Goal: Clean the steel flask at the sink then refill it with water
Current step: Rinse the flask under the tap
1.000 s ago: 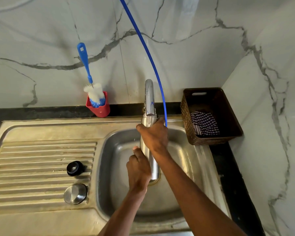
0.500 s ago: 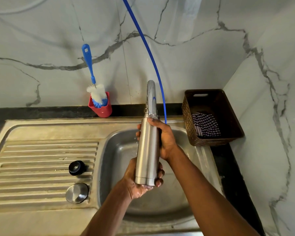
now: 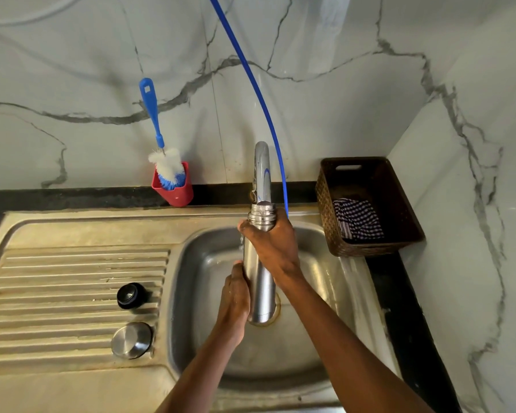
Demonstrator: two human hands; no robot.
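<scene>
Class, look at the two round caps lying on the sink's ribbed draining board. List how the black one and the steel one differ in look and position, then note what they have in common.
1. Colour: the black cap is dark and glossy; the steel cap is bare silver metal.
2. Size: the black cap looks smaller than the steel cap.
3. Position: the black cap lies farther from the person, the steel cap nearer.

Shared: both are round, lie on the draining board left of the basin, and neither hand touches them.

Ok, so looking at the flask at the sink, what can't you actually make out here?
- Inside of the flask: head view sees it side-on, so its water level is hidden.
- Tap outlet: hidden behind the flask's threaded mouth; no stream is discernible.
- Left hand fingers: hidden behind the flask.
- Sink drain: mostly hidden by the flask's base.
- Blue hose: cut off by the top edge.
</scene>
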